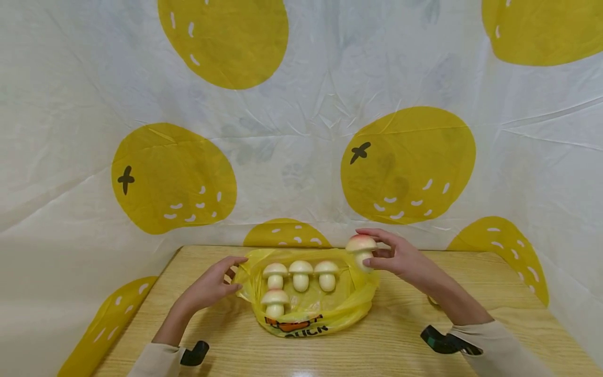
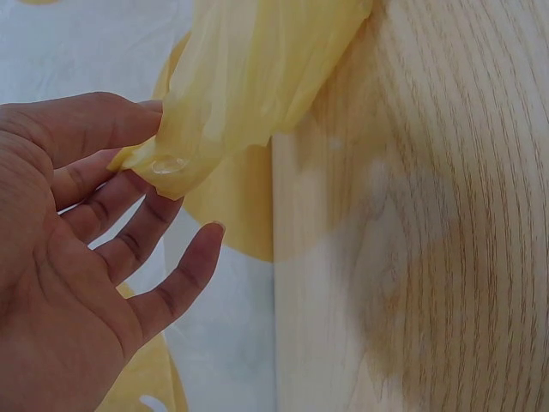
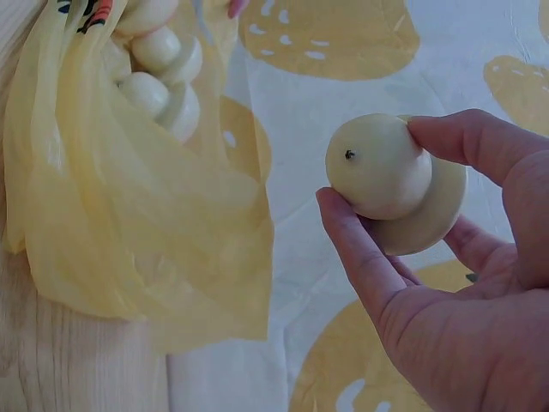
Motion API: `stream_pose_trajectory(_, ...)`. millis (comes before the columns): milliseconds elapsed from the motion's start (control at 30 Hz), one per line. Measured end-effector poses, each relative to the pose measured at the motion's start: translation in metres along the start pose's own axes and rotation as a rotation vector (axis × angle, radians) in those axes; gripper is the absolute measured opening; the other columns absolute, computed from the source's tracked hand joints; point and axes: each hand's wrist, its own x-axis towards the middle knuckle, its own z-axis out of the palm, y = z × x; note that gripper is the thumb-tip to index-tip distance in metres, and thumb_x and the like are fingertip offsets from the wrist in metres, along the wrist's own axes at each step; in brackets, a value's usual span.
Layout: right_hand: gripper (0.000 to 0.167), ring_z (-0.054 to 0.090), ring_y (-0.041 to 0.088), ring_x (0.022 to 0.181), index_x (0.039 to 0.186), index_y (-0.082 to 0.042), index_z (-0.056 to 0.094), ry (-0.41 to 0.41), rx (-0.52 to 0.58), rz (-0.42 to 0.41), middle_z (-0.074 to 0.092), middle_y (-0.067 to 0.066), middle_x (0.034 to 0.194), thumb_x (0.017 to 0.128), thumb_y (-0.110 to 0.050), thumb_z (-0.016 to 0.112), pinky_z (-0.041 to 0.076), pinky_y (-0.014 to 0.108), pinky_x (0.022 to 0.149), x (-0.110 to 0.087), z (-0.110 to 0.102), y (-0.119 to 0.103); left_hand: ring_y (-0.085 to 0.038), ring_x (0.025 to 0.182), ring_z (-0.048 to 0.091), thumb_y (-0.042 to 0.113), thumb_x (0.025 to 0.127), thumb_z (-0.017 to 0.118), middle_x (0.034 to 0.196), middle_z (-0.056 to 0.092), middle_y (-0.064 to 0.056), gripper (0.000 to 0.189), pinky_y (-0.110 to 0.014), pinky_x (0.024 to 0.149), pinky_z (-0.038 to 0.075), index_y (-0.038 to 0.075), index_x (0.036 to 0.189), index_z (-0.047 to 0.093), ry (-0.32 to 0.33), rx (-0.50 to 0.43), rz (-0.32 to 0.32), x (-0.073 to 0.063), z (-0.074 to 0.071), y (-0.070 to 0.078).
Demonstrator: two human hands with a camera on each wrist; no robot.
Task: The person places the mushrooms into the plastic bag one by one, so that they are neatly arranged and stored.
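Observation:
A toy mushroom (image 1: 360, 246) with a pink-tinged cap is gripped between the thumb and fingers of my right hand (image 1: 398, 256), above the right end of a yellow plastic bag (image 1: 314, 325). In the right wrist view the round stem end of this mushroom (image 3: 377, 167) faces the camera. My left hand (image 1: 215, 283) pinches the bag's left edge; in the left wrist view the gathered film (image 2: 184, 167) sits between thumb and fingers. Inside the open bag lie several similar cream mushrooms (image 1: 300, 275), most in a row and one nearer me.
The bag lies on a wooden table (image 1: 212, 335). Behind the table hangs a white cloth (image 1: 292, 167) printed with big yellow fruit. A small pale object (image 1: 432, 301) shows partly behind my right forearm. Dark wrist mounts (image 1: 195, 354) sit on both sleeves.

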Motion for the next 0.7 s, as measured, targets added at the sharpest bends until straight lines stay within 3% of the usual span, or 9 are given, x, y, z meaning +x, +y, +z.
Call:
stream_pose_trajectory(267, 0.065, 0.063, 0.03, 0.117, 0.153, -0.022, 0.045, -0.01, 0.041, -0.015, 0.049, 0.013, 0.144, 0.095, -0.015, 0.074, 0.056, 0.035, 0.089, 0.011, 0.019, 0.001, -0.029, 0.109, 0.056, 0.008, 0.095, 0.071, 0.147, 0.049, -0.017, 0.062, -0.029, 0.069, 0.054, 0.006, 0.151, 0.045, 0.001, 0.004, 0.001, 0.0, 0.0, 0.002)
stream_pose_trajectory(567, 0.062, 0.06, 0.031, 0.112, 0.15, -0.022, 0.05, 0.019, -0.01, -0.031, 0.054, 0.012, 0.141, 0.093, -0.019, 0.076, 0.055, 0.037, 0.087, 0.027, 0.046, 0.004, -0.028, 0.109, 0.056, 0.008, 0.096, 0.071, 0.147, 0.049, -0.017, 0.062, -0.029, 0.071, 0.054, 0.006, 0.151, 0.044, -0.002, 0.007, 0.008, 0.0, 0.0, 0.003)
stream_pose_trajectory(700, 0.062, 0.061, 0.032, 0.107, 0.15, -0.014, 0.049, 0.024, 0.021, -0.028, 0.052, 0.017, 0.14, 0.093, -0.016, 0.076, 0.056, 0.036, 0.084, 0.033, 0.057, 0.008, -0.028, 0.109, 0.056, 0.008, 0.096, 0.071, 0.146, 0.049, -0.017, 0.061, -0.03, 0.072, 0.054, 0.006, 0.151, 0.045, -0.006, 0.007, 0.009, 0.0, 0.001, 0.004)
